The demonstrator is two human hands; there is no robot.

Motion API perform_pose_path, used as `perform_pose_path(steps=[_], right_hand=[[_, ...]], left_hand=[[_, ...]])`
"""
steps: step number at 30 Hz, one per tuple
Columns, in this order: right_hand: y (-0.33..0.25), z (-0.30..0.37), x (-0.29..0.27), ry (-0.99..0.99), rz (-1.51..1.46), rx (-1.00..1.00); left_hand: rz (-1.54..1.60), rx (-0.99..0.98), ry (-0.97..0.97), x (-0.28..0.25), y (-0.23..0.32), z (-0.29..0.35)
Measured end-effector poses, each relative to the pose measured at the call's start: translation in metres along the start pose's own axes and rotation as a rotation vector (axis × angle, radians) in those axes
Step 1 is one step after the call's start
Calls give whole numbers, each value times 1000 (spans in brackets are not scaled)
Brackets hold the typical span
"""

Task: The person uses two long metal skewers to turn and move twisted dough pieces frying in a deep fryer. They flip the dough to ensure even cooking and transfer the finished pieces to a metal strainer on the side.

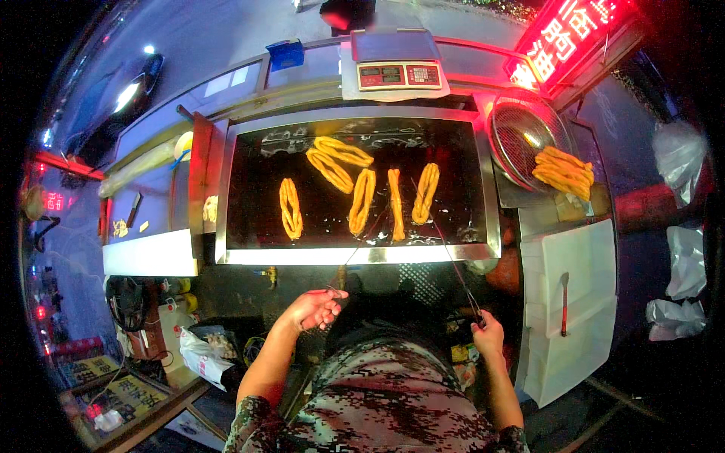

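Note:
Several golden dough twists lie in dark oil in a rectangular metal fryer (359, 257). At the right of the oil are a narrow dough twist (396, 208) and a looped dough twist (427, 195). My right hand (489, 332), in front of the fryer, is closed on long thin dark sticks (459, 275) that reach over the front rim toward the looped twist. My left hand (316, 309), fingers curled, grips a thin stick (355, 257) slanting up over the rim toward the narrow twist. The stick tips are hard to make out against the dark oil.
A wire basket (521, 136) and a pile of fried dough twists (563, 172) stand right of the fryer. White trays (547, 264) with a red-handled tool (564, 306) are nearer. A scale (400, 75) stands behind; a knife (134, 209) lies left. Brass valves (270, 277) project below.

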State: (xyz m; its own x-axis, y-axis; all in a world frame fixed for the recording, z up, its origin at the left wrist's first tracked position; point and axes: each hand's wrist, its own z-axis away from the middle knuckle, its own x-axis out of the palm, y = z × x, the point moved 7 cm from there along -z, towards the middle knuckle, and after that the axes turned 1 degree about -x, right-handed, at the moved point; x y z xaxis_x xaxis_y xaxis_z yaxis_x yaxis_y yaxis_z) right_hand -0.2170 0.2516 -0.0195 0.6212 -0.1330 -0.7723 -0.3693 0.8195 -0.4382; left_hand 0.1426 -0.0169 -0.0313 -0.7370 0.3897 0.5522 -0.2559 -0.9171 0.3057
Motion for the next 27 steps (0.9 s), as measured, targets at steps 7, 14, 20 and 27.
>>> perform_pose_path(steps=[7,14,20,27], right_hand=[[-34,-11,25,-99,135,-110],[-56,-23,28,-79,174,-96],[-49,-19,18,-81,122,-54],[-57,-13,17,-128,126,-71]], left_hand=[[-737,41,501,-18,20,16],[-1465,131,679,-40,18,26],[-219,33,128,-27,4,36],[-103,41,143,-47,7,20]])
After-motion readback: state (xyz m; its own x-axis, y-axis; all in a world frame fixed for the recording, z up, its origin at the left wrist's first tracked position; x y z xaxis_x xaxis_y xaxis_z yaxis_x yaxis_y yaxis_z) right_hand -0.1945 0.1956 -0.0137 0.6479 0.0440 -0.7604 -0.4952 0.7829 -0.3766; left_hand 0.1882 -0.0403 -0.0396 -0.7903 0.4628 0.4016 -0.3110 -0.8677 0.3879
